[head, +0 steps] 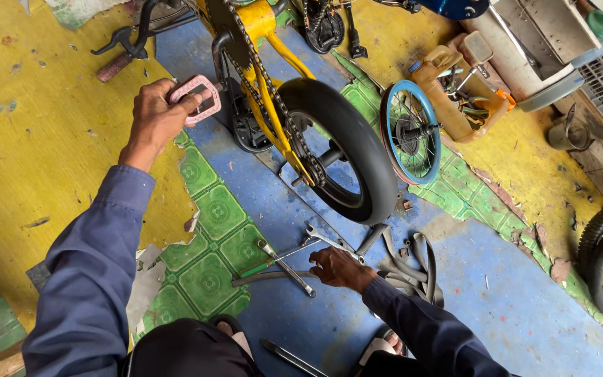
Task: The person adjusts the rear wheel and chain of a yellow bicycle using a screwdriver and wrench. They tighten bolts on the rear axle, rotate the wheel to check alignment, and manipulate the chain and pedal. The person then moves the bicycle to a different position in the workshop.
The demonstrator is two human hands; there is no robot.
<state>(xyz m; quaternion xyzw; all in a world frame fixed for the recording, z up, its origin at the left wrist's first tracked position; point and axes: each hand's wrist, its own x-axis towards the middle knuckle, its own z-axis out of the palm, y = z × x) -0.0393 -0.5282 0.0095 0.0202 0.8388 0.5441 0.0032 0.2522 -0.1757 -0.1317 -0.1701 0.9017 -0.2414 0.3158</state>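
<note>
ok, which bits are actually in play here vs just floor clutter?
In play:
left hand gripping pink plastic pedal
yellow bicycle frame, upside down
right hand on silver metal wrenches

Lying about:
small blue-rimmed spoked wheel
grey rubber inner tube

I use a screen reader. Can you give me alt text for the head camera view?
The left hand grips the pink pedal of an upturned yellow bicycle, while the right hand reaches among wrenches on the blue floor below its black rear wheel.
</note>
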